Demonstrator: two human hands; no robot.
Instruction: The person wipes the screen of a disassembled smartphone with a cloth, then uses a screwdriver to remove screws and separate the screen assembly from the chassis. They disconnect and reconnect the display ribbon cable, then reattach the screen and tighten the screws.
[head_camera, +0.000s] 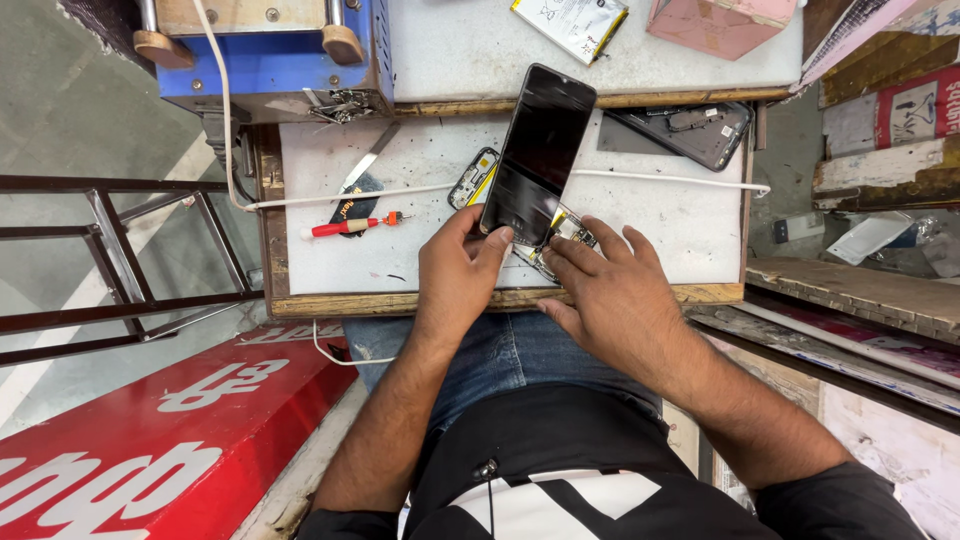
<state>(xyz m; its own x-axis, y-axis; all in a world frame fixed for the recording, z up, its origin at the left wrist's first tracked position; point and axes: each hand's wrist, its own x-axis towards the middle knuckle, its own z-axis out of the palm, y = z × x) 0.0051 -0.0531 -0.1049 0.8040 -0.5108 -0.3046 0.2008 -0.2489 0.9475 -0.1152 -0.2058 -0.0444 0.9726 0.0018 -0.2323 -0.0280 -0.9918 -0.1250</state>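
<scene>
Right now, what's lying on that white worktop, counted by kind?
Phone parts: 3 (screen, frame, back cover)
Hand tools: 2 (screwdriver, blade)
Cables: 1 (white cable)
Total: 6

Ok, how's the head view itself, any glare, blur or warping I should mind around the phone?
Head view: even, soft light, only faint shadows under the left hand and right hand; the phone screen is dark with a dull sheen, no hard glare; hands and the white mat are sharp; straight edges bow toward the frame's sides, wide-lens distortion.
</scene>
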